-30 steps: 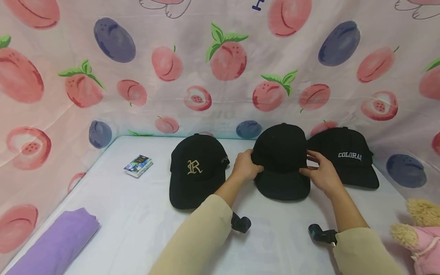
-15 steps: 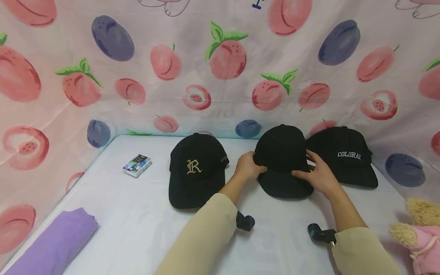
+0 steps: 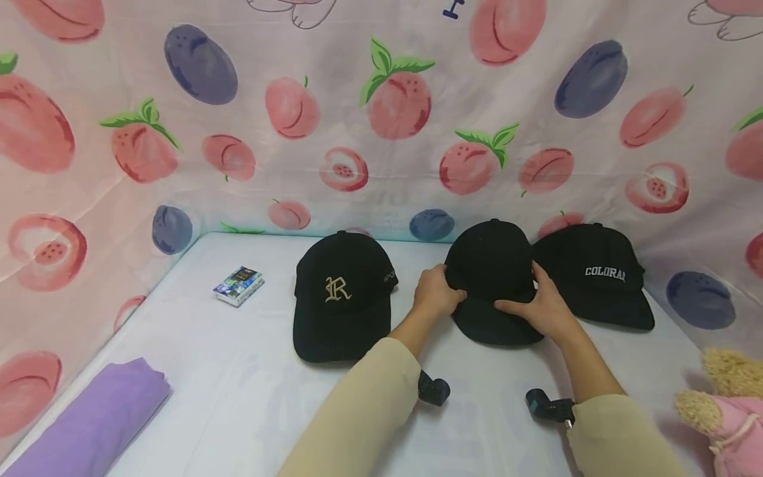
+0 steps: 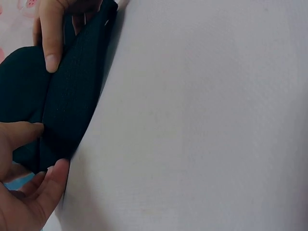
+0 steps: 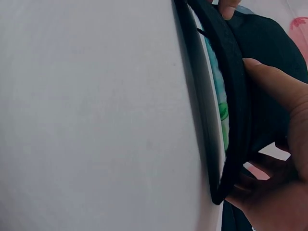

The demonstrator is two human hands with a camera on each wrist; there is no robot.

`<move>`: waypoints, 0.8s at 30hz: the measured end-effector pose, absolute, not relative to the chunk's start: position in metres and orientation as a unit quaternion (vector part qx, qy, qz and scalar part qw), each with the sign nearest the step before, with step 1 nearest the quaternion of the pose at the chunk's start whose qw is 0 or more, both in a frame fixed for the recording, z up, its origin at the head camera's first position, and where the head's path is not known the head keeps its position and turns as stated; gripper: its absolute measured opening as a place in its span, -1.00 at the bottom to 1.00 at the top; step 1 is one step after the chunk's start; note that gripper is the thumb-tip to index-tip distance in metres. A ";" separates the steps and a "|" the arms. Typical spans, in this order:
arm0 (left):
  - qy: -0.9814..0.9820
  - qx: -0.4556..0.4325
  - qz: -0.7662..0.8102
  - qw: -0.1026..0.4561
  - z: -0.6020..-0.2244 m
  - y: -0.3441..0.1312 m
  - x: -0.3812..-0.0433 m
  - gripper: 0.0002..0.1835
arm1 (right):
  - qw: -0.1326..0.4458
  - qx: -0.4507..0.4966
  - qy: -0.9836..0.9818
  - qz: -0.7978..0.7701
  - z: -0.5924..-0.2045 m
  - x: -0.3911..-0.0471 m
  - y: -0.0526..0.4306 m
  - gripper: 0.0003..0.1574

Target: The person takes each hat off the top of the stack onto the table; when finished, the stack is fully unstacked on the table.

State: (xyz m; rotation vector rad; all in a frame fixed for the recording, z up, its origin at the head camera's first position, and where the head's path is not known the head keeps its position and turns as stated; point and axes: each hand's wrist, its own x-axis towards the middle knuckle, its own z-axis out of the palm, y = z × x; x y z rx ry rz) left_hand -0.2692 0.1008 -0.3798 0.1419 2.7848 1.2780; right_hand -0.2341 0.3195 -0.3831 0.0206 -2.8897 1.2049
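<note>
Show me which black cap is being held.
The middle cap, gripped by the left hand and right hand; its front looks plain, while the gold-R cap and white-lettered cap are in neither hand.

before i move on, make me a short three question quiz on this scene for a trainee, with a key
1. True or false: the left hand and the right hand both hold the middle cap.

2. What is on the front of the left cap, as seen by the head camera?
A) a star
B) a gold letter
C) a red stripe

3. Fill the gap: in the head view, the stuffed toy in pink is at the picture's ____ edge.

Key: 1 true; 2 B; 3 right
</note>
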 end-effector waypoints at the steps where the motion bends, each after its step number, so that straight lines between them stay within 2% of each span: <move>1: 0.908 0.044 0.416 0.037 -0.380 0.101 -0.269 -0.30 | 0.009 0.008 -0.922 0.388 -0.383 -0.235 0.318 0.60; 24: 0.906 0.045 0.420 0.035 -0.379 0.101 -0.270 -0.33 | 0.020 0.009 -0.911 0.411 -0.387 -0.238 0.310 0.77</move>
